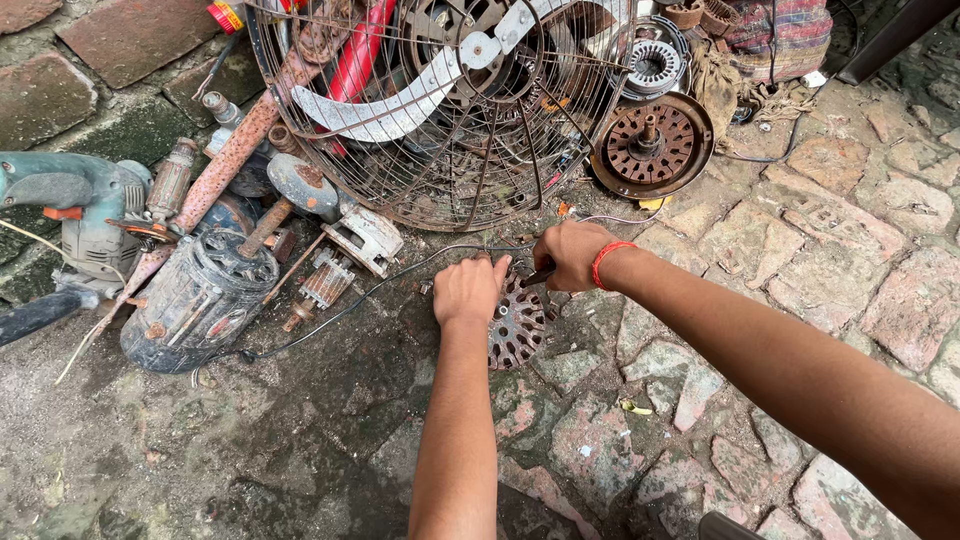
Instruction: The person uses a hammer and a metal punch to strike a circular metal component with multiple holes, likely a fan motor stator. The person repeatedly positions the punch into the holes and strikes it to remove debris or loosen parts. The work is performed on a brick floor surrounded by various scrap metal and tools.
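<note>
A round slotted metal motor core (pixel 520 325) lies on the brick paving. My left hand (pixel 468 290) presses down on its left edge, fingers resting on the metal. My right hand (pixel 572 256), with a red band at the wrist, is closed around a thin dark tool (pixel 537 277) whose tip points at the core's top. What the tool's tip touches is hidden by my fingers.
A rusty wire fan guard (pixel 440 110) with a pale blade stands just behind. A rusty round motor plate (pixel 652 145) lies at right of it. A dirty motor housing (pixel 200 300), a power tool (pixel 85 215), a rusty pipe and a black cable (pixel 370 292) crowd the left.
</note>
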